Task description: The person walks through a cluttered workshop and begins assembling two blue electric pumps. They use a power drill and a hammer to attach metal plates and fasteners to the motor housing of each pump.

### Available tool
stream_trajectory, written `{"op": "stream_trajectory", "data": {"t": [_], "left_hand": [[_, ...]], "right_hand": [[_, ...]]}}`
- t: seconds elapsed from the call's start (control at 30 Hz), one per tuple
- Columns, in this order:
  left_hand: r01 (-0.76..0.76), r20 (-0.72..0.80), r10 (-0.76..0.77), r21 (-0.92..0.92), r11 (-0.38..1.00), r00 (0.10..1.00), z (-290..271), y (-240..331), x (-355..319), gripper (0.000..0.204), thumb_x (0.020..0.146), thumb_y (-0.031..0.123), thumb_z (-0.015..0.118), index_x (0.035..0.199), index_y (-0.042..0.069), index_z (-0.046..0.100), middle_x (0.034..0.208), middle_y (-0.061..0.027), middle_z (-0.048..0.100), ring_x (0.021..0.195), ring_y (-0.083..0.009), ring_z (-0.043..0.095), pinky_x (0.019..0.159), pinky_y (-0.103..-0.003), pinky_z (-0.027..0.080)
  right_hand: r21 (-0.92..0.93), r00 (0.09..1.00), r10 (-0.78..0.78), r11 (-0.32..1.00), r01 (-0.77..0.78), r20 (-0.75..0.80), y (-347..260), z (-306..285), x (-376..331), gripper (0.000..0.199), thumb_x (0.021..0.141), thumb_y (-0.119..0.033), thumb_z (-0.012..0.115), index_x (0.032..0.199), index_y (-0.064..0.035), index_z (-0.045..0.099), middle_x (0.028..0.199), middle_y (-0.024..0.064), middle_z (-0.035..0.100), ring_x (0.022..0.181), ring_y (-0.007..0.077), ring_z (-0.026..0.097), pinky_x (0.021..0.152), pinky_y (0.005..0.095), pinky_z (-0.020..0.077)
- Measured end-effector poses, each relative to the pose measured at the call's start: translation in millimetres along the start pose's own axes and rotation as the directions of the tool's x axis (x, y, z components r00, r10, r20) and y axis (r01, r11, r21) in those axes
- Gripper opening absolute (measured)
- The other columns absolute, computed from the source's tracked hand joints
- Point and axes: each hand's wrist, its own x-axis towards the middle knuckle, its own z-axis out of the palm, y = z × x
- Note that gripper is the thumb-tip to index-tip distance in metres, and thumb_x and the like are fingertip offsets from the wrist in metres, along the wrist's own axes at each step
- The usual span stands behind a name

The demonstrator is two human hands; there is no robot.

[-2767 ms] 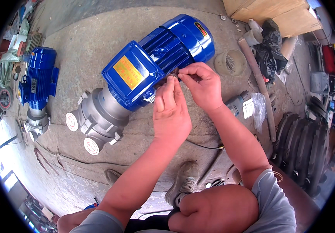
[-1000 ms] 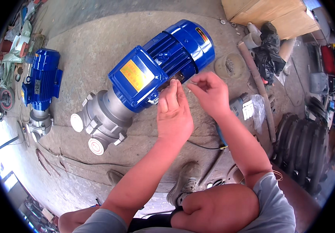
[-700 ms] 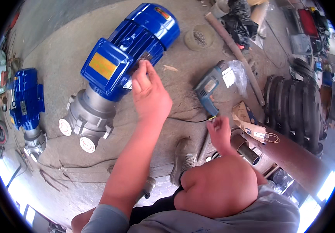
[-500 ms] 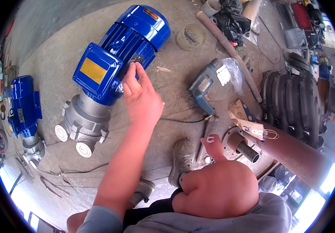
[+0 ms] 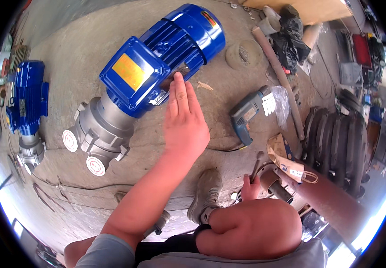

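Observation:
A blue electric motor (image 5: 175,38) with a silver-grey pump end (image 5: 105,123) lies tilted on the concrete floor, a yellow label on its terminal box. My left hand (image 5: 186,114) has its fingers stretched out close together, the tips at a small dark plate on the motor's finned side. The thumb is hidden, so I cannot see anything beneath that hand. Low beside my knee, my right hand (image 5: 249,188) is closed round the shaft of what looks like a hammer (image 5: 260,156), its small dark head pointing up and away.
Right of the motor lie a cordless-looking grey-blue drill (image 5: 246,114) with a cable, a plastic bag (image 5: 281,107) and a long rusty pipe (image 5: 280,80). A flanged pipe (image 5: 271,181) stands by my right hand. A second blue motor (image 5: 29,98) is at far left; a bucket (image 5: 244,53) stands behind.
My right hand has picked the hammer up off the floor and turned it upright. The left fingers have straightened from a pinch at the motor's side. The view has shifted slightly.

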Motion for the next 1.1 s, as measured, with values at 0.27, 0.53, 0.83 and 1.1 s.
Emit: {"op": "stream_trajectory", "data": {"t": [0.27, 0.53, 0.83, 1.1], "left_hand": [[0.03, -0.079, -0.024, 0.077, 0.997, 0.997, 9.3, -0.9, -2.0, 0.086, 0.087, 0.003, 0.069, 0.163, -0.019, 0.035, 0.182, -0.0336, 0.014, 0.156, -0.0457, 0.041, 0.121, -0.048, 0.042], [0.104, 0.173, -0.119, 0.092, 0.99, 0.978, -9.1, -6.2, -0.3, 0.087, 0.084, 0.005, 0.071, 0.164, -0.013, 0.041, 0.185, -0.0268, 0.013, 0.099, -0.029, 0.074, 0.081, -0.04, 0.061], [0.115, 0.08, -0.113, -0.015, 0.993, 0.99, -2.5, -15.1, -8.1, 0.078, 0.089, 0.004, 0.066, 0.163, -0.011, 0.045, 0.186, -0.0218, 0.018, 0.061, -0.0223, 0.069, 0.056, -0.037, 0.061], [0.143, 0.08, -0.142, -0.003, 0.99, 0.987, -5.8, -11.3, -6.8, 0.073, 0.092, 0.003, 0.063, 0.162, -0.013, 0.045, 0.186, -0.0204, 0.019, 0.059, -0.0231, 0.069, 0.056, -0.038, 0.061]], "right_hand": [[0.419, 0.602, -0.789, 0.592, 0.689, 0.125, -246.2, -35.2, 114.1, 0.014, 0.106, -0.008, 0.057, 0.104, 0.0014, 0.067, 0.079, 0.0036, 0.065, 0.065, 0.0116, 0.058, 0.059, 0.0296, 0.0459], [0.266, 0.136, -0.941, 0.222, 0.938, 0.309, -347.1, 18.5, 205.9, 0.048, 0.103, -0.051, 0.075, 0.1, -0.004, 0.068, 0.074, 0.0171, 0.064, 0.069, 0.0425, 0.067, 0.062, 0.0432, 0.052], [0.264, 0.063, -0.953, 0.145, 0.954, 0.296, -373.0, 61.0, 203.3, 0.046, 0.099, -0.049, 0.079, 0.094, -0.0054, 0.069, 0.075, 0.0174, 0.065, 0.069, 0.0438, 0.067, 0.061, 0.0456, 0.0518], [0.328, -0.075, -0.956, 0.024, 0.944, 0.285, -363.8, 48.8, 221.9, 0.036, 0.091, -0.04, 0.083, 0.094, -0.0062, 0.071, 0.077, 0.0181, 0.066, 0.07, 0.0448, 0.067, 0.062, 0.0484, 0.0535]]}}
